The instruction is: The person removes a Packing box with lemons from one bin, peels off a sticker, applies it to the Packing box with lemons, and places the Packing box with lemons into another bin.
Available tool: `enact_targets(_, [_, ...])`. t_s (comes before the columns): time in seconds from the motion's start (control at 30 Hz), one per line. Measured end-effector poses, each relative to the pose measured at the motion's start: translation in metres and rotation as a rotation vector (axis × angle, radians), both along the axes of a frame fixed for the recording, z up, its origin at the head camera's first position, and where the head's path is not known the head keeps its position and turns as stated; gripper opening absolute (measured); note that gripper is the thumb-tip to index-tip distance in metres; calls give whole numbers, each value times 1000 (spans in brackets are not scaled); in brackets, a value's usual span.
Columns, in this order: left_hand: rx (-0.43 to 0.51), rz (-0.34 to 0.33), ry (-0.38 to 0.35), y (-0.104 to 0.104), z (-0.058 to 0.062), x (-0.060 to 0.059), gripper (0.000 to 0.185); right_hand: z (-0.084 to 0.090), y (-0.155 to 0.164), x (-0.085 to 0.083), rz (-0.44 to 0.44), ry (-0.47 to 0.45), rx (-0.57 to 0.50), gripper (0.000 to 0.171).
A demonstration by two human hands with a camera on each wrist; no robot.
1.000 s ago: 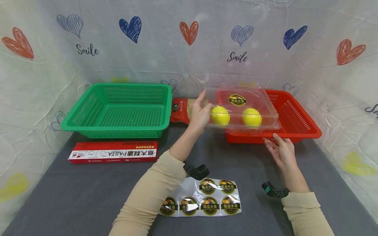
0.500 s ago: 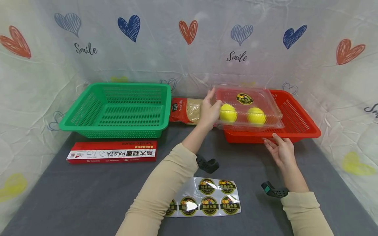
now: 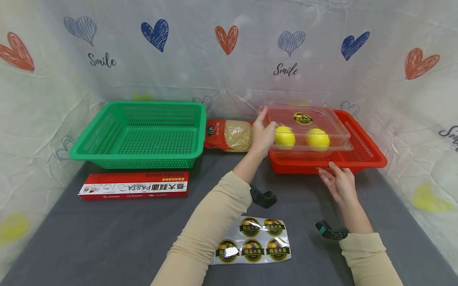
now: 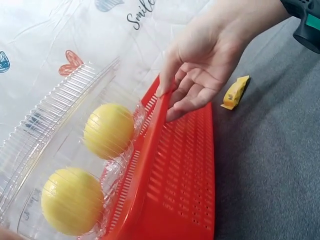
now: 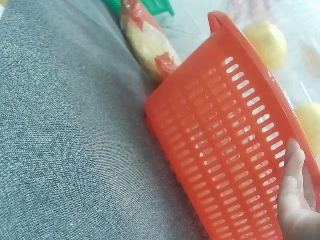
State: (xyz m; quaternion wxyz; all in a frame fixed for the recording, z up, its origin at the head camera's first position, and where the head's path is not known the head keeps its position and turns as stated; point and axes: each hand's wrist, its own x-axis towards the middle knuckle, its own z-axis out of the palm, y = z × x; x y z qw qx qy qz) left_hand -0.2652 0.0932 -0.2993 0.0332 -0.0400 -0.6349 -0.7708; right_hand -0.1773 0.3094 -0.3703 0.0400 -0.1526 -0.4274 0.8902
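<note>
My left hand (image 3: 263, 135) grips the left end of a clear plastic clamshell box (image 3: 336, 137), with a round fruit sticker (image 3: 302, 118) on its lid. Two round yellow fruits (image 3: 318, 138) sit inside; in the left wrist view both yellow fruits (image 4: 109, 131) show through the plastic. The box is over the red basket (image 3: 370, 159), overlapping its opening. At the basket's front rim is my right hand (image 3: 340, 184), thumb on top and fingers below, pinching the edge. In the right wrist view that hand (image 5: 295, 195) is at the rim of the perforated basket (image 5: 215, 135).
A green basket (image 3: 198, 155) stands at the back left, with a red pasta box (image 3: 134, 186) in front. Between the baskets lies a red bag with a clear window (image 3: 236, 136). A sticker sheet (image 3: 261, 257) lies near me. The left wrist view shows a small yellow packet (image 4: 235, 92).
My left hand has carried the clamshell box to the right, further over the red basket, uncovering more of the bag. My right hand has stayed at the rim.
</note>
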Motion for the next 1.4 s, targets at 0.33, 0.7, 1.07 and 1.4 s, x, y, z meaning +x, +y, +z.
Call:
enact_targets(0.33, [-19, 15, -6, 18, 1, 2, 59, -1, -1, 0, -7, 13, 5, 45])
enact_targets(0.7, [3, 33, -20, 27, -11, 2, 59, 1, -1, 0, -8, -3, 2, 44])
enact_targets(1.07, [-23, 33, -57, 32, -20, 2, 57, 1, -1, 0, -31, -23, -7, 46])
enact_targets(1.4, [-25, 54, -67, 33, -30, -5, 54, 0, -2, -1, -14, 1, 8, 46])
